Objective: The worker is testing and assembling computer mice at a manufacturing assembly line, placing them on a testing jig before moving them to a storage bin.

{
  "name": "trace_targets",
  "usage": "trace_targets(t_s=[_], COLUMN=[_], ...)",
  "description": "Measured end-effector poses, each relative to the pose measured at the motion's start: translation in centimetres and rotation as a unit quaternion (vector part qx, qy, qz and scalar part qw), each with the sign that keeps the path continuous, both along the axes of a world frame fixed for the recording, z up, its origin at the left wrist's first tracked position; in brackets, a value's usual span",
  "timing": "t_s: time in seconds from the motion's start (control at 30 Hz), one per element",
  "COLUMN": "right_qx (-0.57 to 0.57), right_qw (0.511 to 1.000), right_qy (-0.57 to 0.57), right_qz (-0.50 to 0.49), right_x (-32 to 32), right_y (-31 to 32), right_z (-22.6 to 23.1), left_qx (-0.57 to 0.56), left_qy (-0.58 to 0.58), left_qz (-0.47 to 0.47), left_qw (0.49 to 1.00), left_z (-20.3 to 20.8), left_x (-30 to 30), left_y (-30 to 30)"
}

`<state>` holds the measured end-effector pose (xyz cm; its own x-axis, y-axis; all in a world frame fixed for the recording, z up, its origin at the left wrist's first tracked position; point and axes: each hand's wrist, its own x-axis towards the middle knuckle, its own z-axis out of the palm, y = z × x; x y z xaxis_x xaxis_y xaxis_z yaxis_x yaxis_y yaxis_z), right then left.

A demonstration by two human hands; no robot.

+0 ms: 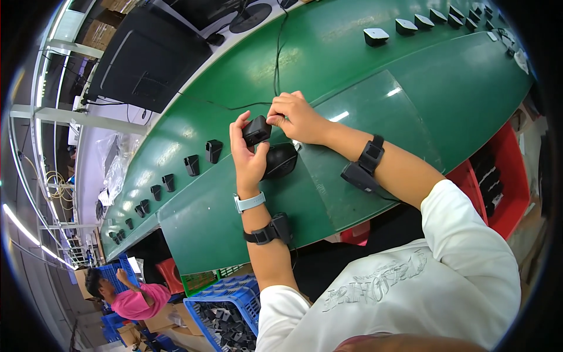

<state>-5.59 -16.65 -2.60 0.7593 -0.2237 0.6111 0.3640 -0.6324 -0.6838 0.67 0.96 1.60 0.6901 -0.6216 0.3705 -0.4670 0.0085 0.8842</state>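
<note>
My left hand (248,155) grips a small black box-shaped housing (256,131), with the thumb below it and the fingers along its far side. My right hand (298,119) is closed in a pinch against the housing's right edge; whatever lies between its fingertips is too small to make out. Just below the housing, a rounded glossy black object (281,161) rests on the green table mat (234,229), partly behind my left hand. A thin black cable (234,108) runs across the table up to my right hand's fingers.
Several black housings (213,151) stand in a row at the left; more with pale tops (376,36) line the far right. A monitor (149,58) stands at the back left. A blue crate (226,299) of black parts and a red bin (510,193) flank me. Another person (138,300) sits lower left.
</note>
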Motion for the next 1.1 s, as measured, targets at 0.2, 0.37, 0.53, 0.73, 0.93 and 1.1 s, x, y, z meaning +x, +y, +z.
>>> trace_targets(t_s=[0.2,0.37,0.53,0.73,0.93,1.1], right_qx=[-0.058,-0.154,-0.220,0.032,0.416,0.445], right_qw=[0.983,0.973,0.947,0.972,0.885,0.868], right_qy=[-0.119,0.020,0.094,0.144,0.016,0.016], right_qz=[-0.129,0.172,0.214,0.182,0.209,0.219], right_x=[-0.2,-2.2,-2.2,-2.0,-0.5,-0.5], right_y=[1.3,1.9,2.8,2.8,1.3,1.1], right_z=[1.6,1.9,1.5,2.3,1.6,1.7], left_qx=[0.014,-0.228,-0.270,-0.411,-0.230,-0.133], left_qy=[0.032,0.195,0.330,0.342,0.286,0.247], left_qz=[0.042,0.072,0.011,-0.041,-0.043,0.034], left_qw=[0.998,0.951,0.904,0.844,0.929,0.959], left_z=[-0.8,-1.3,-1.5,-0.8,-0.5,-1.8], left_x=[1.7,3.5,4.4,4.7,2.4,2.1], left_y=[0.8,1.8,3.1,3.1,2.0,2.2])
